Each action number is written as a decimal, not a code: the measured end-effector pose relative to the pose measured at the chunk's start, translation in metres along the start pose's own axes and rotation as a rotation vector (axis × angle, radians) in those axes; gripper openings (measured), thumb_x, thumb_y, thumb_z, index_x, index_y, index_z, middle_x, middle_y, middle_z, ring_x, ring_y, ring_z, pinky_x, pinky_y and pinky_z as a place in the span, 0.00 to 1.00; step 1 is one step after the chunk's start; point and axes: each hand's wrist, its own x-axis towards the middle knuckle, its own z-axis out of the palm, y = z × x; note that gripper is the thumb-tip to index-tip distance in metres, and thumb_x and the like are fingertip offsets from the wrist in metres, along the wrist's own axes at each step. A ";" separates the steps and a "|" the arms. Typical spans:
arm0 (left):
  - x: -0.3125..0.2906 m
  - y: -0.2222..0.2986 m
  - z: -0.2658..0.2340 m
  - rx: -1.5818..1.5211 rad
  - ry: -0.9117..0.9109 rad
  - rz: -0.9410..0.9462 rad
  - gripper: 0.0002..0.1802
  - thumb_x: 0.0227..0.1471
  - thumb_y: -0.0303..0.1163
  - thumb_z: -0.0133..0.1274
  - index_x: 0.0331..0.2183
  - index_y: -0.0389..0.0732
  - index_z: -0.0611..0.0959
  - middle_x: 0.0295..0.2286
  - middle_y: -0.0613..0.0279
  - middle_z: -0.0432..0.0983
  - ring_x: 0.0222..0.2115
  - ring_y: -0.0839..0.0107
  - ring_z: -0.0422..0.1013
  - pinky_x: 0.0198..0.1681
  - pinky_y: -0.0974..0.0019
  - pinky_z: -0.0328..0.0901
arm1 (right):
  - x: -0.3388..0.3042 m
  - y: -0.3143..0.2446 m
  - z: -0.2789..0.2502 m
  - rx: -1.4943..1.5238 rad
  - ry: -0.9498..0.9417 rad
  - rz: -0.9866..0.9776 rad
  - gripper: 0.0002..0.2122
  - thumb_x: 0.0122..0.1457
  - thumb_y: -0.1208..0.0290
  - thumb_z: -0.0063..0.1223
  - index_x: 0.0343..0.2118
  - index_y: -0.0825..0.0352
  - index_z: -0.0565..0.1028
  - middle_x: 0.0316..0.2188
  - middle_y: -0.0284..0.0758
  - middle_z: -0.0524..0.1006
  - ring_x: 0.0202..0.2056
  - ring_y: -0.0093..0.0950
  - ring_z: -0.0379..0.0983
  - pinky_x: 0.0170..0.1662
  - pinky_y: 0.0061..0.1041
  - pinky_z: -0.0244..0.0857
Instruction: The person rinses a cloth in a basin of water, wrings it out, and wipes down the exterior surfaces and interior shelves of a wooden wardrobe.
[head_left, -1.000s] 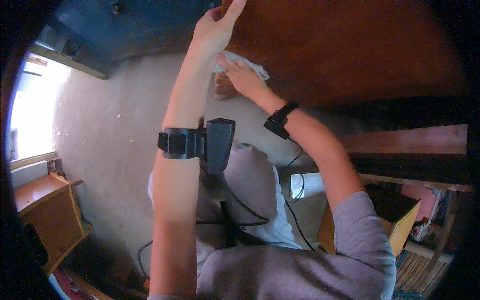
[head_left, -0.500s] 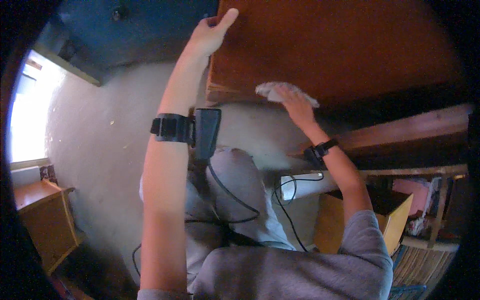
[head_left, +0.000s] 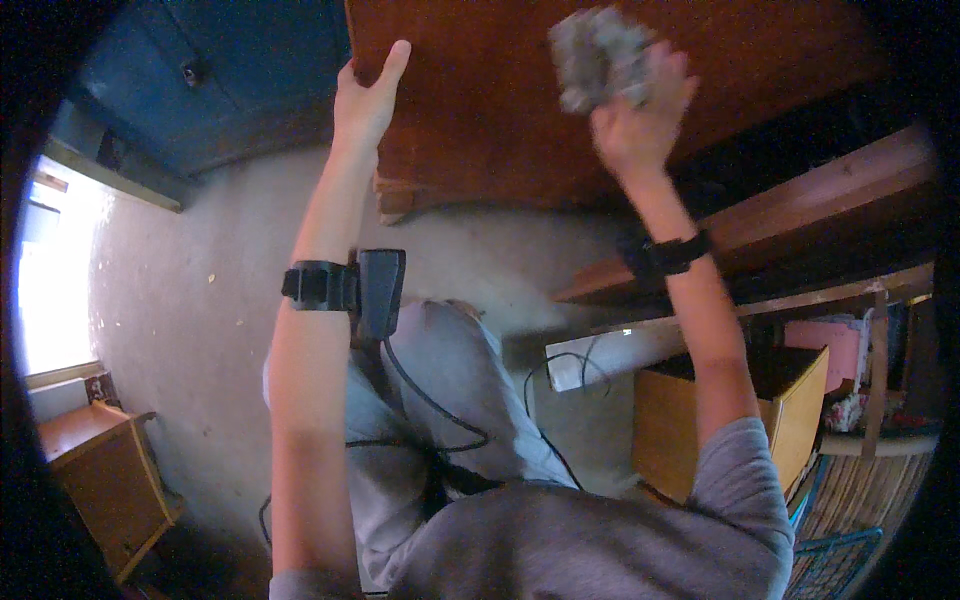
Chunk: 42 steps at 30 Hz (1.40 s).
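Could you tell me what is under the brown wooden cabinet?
Under the wooden cabinet lies bare grey floor; one wooden foot shows at its corner. The right hand with the grey cloth covers part of the wood.

Brown wooden panel (head_left: 480,130), cloth (head_left: 598,58) against it.

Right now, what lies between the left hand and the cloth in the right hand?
In the head view, only bare reddish-brown wooden panel lies between the left hand at its edge and the grey cloth bunched in the right hand.
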 end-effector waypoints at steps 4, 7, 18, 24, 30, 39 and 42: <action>0.005 -0.004 0.003 -0.013 0.022 0.015 0.51 0.41 0.58 0.57 0.54 0.31 0.57 0.51 0.48 0.62 0.52 0.61 0.60 0.54 0.62 0.55 | -0.091 -0.040 0.029 0.342 -0.623 -0.121 0.26 0.50 0.73 0.46 0.55 0.61 0.61 0.57 0.30 0.60 0.56 0.34 0.56 0.58 0.33 0.52; 0.007 -0.001 0.000 0.021 0.022 -0.033 0.50 0.42 0.57 0.57 0.54 0.31 0.58 0.51 0.48 0.62 0.52 0.61 0.60 0.55 0.62 0.55 | -0.109 -0.049 0.036 0.310 -0.735 -0.341 0.26 0.53 0.70 0.45 0.57 0.56 0.59 0.57 0.28 0.61 0.55 0.34 0.59 0.57 0.31 0.55; -0.003 0.009 -0.004 -0.070 0.013 -0.037 0.47 0.43 0.56 0.57 0.53 0.32 0.61 0.50 0.49 0.64 0.51 0.63 0.61 0.54 0.64 0.55 | 0.127 0.024 -0.049 -0.144 0.359 0.001 0.19 0.59 0.75 0.34 0.53 0.76 0.62 0.54 0.53 0.59 0.58 0.48 0.50 0.60 0.44 0.40; 0.006 -0.001 -0.008 -0.104 -0.011 -0.036 0.45 0.44 0.57 0.55 0.53 0.32 0.63 0.49 0.50 0.65 0.51 0.63 0.62 0.53 0.64 0.56 | 0.047 -0.048 0.022 0.165 0.046 -0.167 0.24 0.52 0.71 0.42 0.55 0.66 0.60 0.59 0.37 0.56 0.59 0.46 0.50 0.59 0.47 0.44; 0.005 -0.008 -0.001 -0.064 0.035 0.029 0.43 0.45 0.58 0.53 0.51 0.32 0.64 0.48 0.49 0.66 0.50 0.62 0.64 0.52 0.64 0.57 | -0.102 -0.123 0.090 0.762 -0.910 -0.034 0.21 0.57 0.73 0.37 0.56 0.59 0.61 0.57 0.30 0.61 0.57 0.27 0.58 0.59 0.28 0.51; 0.002 0.002 -0.010 -0.054 0.024 -0.049 0.44 0.41 0.58 0.57 0.50 0.33 0.67 0.46 0.52 0.69 0.47 0.64 0.66 0.50 0.65 0.59 | -0.015 -0.069 0.031 0.489 -0.537 -0.200 0.27 0.50 0.77 0.45 0.57 0.63 0.59 0.57 0.39 0.59 0.59 0.39 0.52 0.61 0.36 0.47; -0.001 0.004 -0.013 -0.068 0.024 -0.061 0.45 0.41 0.58 0.57 0.51 0.34 0.67 0.45 0.53 0.69 0.46 0.65 0.66 0.49 0.66 0.60 | 0.087 -0.023 -0.018 0.201 0.147 -0.048 0.26 0.49 0.75 0.45 0.55 0.67 0.60 0.59 0.38 0.57 0.61 0.39 0.45 0.63 0.43 0.33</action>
